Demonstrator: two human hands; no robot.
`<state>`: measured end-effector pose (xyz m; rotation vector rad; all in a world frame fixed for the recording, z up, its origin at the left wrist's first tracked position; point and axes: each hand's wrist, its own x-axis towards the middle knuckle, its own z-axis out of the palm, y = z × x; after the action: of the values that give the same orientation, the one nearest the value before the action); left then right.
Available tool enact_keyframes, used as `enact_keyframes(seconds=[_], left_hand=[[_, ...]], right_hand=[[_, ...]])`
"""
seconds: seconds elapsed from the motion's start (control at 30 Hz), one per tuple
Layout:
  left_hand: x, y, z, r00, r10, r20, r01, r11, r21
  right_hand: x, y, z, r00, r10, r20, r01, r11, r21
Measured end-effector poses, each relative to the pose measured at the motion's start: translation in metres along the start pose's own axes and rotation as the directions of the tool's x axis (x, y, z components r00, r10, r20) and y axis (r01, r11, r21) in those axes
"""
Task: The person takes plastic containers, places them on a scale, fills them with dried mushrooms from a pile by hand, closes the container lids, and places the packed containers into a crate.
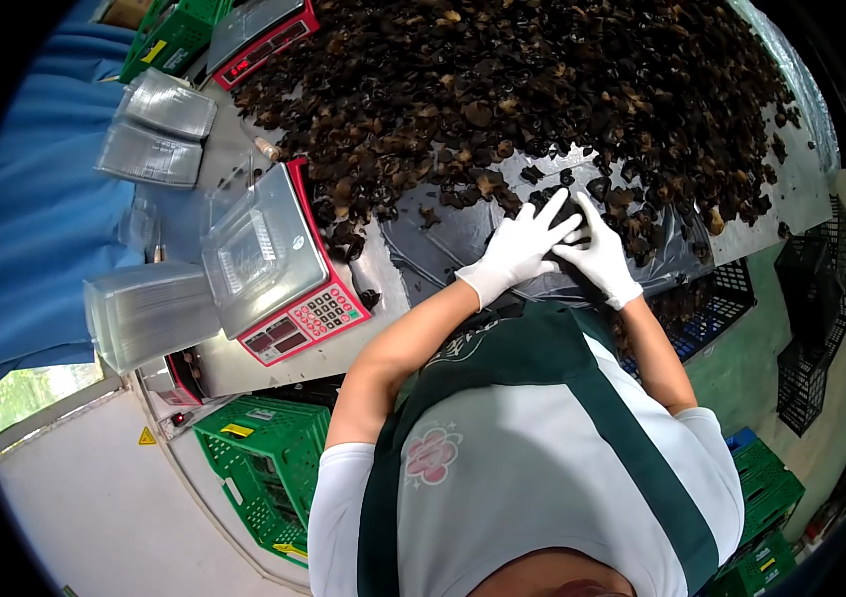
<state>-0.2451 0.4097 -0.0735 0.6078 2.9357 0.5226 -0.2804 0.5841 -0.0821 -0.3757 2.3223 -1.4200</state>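
My left hand [521, 249], in a white glove, reaches over the near edge of a heap of dark wood ear mushrooms [542, 85]. Its fingers are stretched out and apart. Close beside it, my right hand [602, 259], also white-gloved, has its index finger extended and its other fingers toward the left hand. A dark mushroom piece [566, 211] shows between the fingertips of both hands, touching or just under them. Beneath the hands lies a grey plastic sheet [433, 234] with a few loose pieces on it. What is under the palms is hidden.
Left of the hands stands a red scale [304, 323] with a clear plastic tray [249, 254] on its plate. Stacked clear containers [149, 308] are beside it. Another scale [262, 45] stands farther back. Green crates [259, 468] sit below; a dark crate [732, 298] is at right.
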Motion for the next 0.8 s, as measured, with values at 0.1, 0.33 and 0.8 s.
enact_keyframes(seconds=[0.1,0.33,0.8], left_hand=[[0.014,-0.001,0.000,0.997,0.040,0.063,-0.040,0.999,-0.007],[0.012,-0.017,0.010,0.992,0.126,0.021,-0.125,0.992,-0.023],[-0.084,-0.064,-0.048,0.639,-0.698,-0.322,0.006,0.424,-0.906]], right_hand=[[-0.008,0.006,-0.013,0.999,-0.008,-0.050,0.005,0.998,-0.062],[-0.018,0.008,-0.019,0.999,0.012,-0.045,-0.014,0.998,-0.059],[-0.039,0.000,-0.015,0.995,-0.093,-0.019,0.052,0.700,-0.712]])
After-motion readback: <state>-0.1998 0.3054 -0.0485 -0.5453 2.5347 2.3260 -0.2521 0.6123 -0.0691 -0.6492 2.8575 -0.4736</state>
